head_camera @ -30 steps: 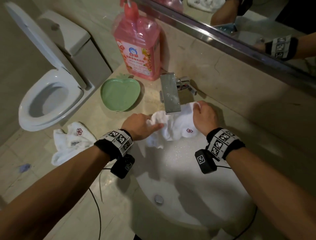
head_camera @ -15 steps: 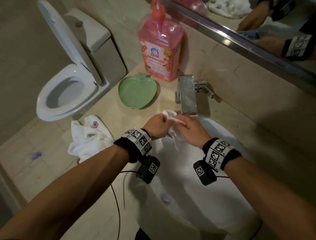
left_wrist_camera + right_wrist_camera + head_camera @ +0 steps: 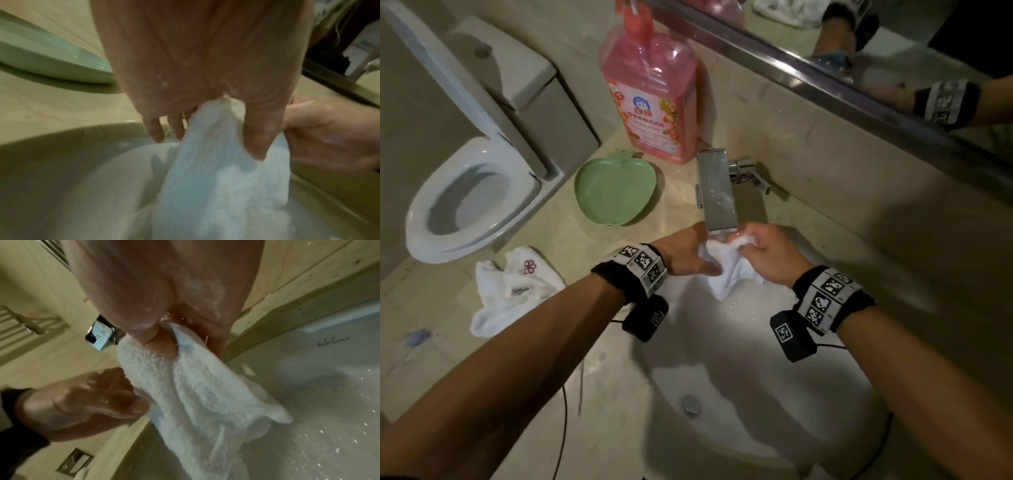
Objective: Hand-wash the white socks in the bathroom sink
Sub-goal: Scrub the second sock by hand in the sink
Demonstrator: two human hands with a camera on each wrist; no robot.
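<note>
A wet white sock (image 3: pixel 726 274) hangs bunched between both hands, just under the faucet (image 3: pixel 717 192) and above the sink bowl (image 3: pixel 743 359). My left hand (image 3: pixel 697 258) grips its left side; in the left wrist view the fingers (image 3: pixel 156 129) curl round the sock (image 3: pixel 216 170). My right hand (image 3: pixel 755 246) pinches the top of the cloth, and the right wrist view shows its thumb (image 3: pixel 162 344) pressed into the sock (image 3: pixel 195 394). Soap suds cling to both hands. A second white sock (image 3: pixel 513 291) with a red flower mark lies crumpled on the counter to the left.
A green apple-shaped dish (image 3: pixel 616 192) and a pink detergent bottle (image 3: pixel 654 96) stand on the counter left of the faucet. A toilet (image 3: pixel 472 198) with its lid up is at the far left. A mirror (image 3: pixel 893 51) runs along the back wall. The drain (image 3: pixel 691 404) is open.
The sock was stretched wide between my hands, then they came together and bunched it. Now they have parted slightly, with the sock hanging between them under the faucet.
</note>
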